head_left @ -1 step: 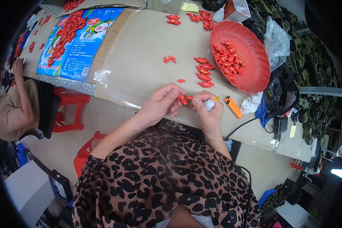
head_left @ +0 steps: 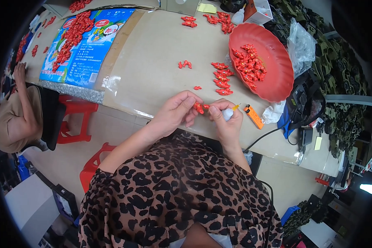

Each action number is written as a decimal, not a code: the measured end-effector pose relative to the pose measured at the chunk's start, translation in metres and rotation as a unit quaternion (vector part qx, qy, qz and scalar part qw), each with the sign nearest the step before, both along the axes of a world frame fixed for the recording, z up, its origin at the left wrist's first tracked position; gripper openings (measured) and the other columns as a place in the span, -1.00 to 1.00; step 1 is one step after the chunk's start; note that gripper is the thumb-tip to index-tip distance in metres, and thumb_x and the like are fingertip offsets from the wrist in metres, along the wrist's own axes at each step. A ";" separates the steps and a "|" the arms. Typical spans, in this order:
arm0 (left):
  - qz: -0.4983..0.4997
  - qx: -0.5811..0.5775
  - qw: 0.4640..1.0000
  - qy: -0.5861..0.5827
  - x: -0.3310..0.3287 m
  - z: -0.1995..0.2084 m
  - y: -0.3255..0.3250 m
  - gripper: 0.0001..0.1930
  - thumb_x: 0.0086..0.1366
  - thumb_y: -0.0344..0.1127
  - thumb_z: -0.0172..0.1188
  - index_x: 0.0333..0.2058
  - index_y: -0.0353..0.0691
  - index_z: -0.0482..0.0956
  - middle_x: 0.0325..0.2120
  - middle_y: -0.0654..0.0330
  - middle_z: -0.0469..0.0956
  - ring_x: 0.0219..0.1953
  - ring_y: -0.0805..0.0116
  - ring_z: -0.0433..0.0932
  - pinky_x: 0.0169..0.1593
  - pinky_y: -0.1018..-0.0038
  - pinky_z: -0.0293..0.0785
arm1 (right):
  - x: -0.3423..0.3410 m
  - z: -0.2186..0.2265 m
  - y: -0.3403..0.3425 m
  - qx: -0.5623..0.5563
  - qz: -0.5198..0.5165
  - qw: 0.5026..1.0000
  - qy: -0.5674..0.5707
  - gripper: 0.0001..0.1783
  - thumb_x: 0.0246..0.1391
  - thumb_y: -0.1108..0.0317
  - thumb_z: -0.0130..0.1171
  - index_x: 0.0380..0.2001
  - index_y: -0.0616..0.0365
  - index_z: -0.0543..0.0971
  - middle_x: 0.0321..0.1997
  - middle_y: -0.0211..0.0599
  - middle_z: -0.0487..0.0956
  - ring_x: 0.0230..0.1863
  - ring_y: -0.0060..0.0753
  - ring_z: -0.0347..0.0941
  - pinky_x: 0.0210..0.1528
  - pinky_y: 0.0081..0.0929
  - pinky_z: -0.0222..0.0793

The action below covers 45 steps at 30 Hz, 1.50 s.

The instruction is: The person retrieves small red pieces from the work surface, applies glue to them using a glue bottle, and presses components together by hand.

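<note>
Over the table's near edge, my left hand (head_left: 175,110) pinches a small shiny red figure (head_left: 199,108) between thumb and fingers. My right hand (head_left: 229,124) is closed around a small white squeeze bottle (head_left: 227,114), whose yellow tip points up and to the right. The same hand's thumb and forefinger pinch a smaller red piece (head_left: 206,106) close beside the figure; whether the two touch I cannot tell. A loose red piece (head_left: 197,87) lies just beyond my hands. Farther off are a few small red pieces (head_left: 185,64) and a column of red figures (head_left: 222,79).
A scalloped red bowl (head_left: 279,78) at the right holds many red figures. An orange lighter (head_left: 253,116) and crumpled white tissue (head_left: 273,112) lie beside my right hand. Red pieces are heaped on a blue printed sheet (head_left: 87,62) at the left. Another person's arm (head_left: 24,93) rests at the far left.
</note>
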State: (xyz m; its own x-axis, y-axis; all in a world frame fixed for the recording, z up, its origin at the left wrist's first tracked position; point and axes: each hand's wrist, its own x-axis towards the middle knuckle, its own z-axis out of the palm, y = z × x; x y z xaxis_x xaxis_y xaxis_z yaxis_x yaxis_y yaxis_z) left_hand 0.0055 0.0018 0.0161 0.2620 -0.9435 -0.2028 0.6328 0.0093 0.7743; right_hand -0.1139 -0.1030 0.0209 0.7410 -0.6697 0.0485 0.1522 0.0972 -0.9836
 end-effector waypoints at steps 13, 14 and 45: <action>0.005 -0.011 1.000 -0.004 -0.002 -0.002 -0.001 -0.73 0.28 -0.23 -0.24 -0.26 -0.31 0.33 -0.55 0.27 0.30 -0.60 0.58 0.22 -0.53 0.63 0.25 | 0.002 -0.001 0.004 -0.035 -0.009 0.999 0.015 -0.90 -0.08 0.45 0.11 -0.55 0.27 0.46 -0.54 -0.40 0.45 -0.50 -0.69 0.30 -0.44 -0.74 0.20; 0.004 -0.013 1.000 0.000 -0.002 -0.003 -0.001 -0.71 0.28 -0.22 -0.24 -0.22 -0.32 0.34 -0.54 0.27 0.30 -0.59 0.58 0.23 -0.52 0.63 0.25 | 0.002 0.000 0.004 -0.036 -0.010 0.999 0.015 -0.90 -0.08 0.45 0.11 -0.55 0.27 0.46 -0.54 -0.40 0.45 -0.50 -0.69 0.30 -0.44 -0.74 0.20; -0.010 0.013 1.000 -0.023 0.003 0.001 0.004 -0.70 0.22 -0.33 -0.09 -0.09 -0.33 0.33 -0.53 0.30 0.39 -0.58 0.62 0.25 -0.48 0.70 0.25 | 0.005 0.008 -0.002 -0.007 0.031 0.996 0.078 -0.91 -0.09 0.46 0.12 -0.50 0.28 0.48 -0.51 -0.37 0.50 -0.48 -0.68 0.35 -0.41 -0.71 0.28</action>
State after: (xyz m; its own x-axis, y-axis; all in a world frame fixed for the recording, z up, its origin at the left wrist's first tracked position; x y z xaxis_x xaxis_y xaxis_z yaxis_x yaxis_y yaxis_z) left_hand 0.0085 0.0055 0.0166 0.2525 -0.9434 -0.2152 0.5958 -0.0236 0.8028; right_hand -0.1089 -0.1047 0.0294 0.7804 -0.6221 -0.0619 -0.0085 0.0885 -0.9960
